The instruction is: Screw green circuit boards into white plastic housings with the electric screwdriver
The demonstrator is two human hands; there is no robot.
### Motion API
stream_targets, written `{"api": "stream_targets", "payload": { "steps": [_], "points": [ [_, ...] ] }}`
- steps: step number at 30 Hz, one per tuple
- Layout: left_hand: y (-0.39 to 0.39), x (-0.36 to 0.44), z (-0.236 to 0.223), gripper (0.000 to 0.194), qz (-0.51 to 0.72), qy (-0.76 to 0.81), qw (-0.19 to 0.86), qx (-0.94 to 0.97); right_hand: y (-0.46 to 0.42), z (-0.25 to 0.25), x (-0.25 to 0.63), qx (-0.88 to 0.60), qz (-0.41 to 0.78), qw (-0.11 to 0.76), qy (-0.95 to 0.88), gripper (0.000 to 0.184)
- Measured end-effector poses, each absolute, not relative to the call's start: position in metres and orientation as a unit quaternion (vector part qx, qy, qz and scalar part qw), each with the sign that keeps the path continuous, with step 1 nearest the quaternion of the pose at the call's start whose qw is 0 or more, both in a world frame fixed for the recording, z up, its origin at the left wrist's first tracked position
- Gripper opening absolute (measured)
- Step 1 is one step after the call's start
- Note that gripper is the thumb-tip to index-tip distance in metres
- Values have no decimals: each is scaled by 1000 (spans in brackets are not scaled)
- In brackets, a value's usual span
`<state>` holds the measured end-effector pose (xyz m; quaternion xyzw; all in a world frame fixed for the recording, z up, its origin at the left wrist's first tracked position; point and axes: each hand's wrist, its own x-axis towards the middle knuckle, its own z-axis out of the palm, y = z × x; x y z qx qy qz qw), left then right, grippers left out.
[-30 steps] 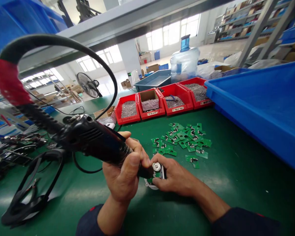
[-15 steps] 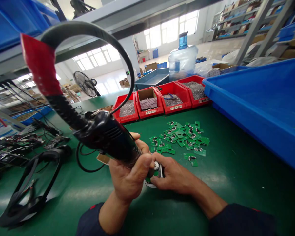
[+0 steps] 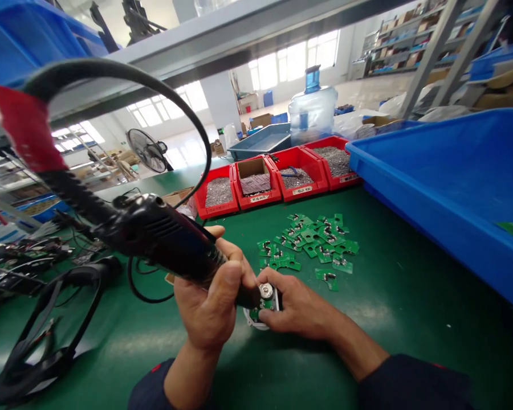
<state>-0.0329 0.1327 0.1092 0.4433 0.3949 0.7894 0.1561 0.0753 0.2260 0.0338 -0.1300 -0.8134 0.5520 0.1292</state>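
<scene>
Black, the powered driver (image 3: 175, 242) clamped in the left hand (image 3: 209, 310) slants down rightward to the white housing (image 3: 260, 326), which the right hand (image 3: 301, 307) grips along its right side. Beyond lie loose green boards (image 3: 349, 247); farther, red bins (image 3: 220, 210) hold small grey parts, one a carton (image 3: 250, 165).

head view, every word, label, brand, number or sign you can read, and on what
No text can be read.
White label on second red plastic bin from left: too small and blurred.
White label on third red bin: too small and blurred.
Pale label on rightmost red bin: too small and blurred.
</scene>
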Motion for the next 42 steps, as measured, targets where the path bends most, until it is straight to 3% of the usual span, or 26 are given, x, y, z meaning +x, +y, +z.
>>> {"api": "stream_targets", "payload": {
  "steps": [20,35,39,42],
  "points": [
    [137,-29,107,33,760,419,188,460,228,28,75,-115,551,129,-816,31],
    [127,-38,111,39,778,456,99,420,226,30,78,-118,558,127,-812,33],
    [81,-72,117,47,750,577,-24,323,226,29,80,-105,556,144,-812,38],
    [40,-111,105,57,568,788,-88,220,228,28,82,-89,575,227,-781,38]
  ]
}}
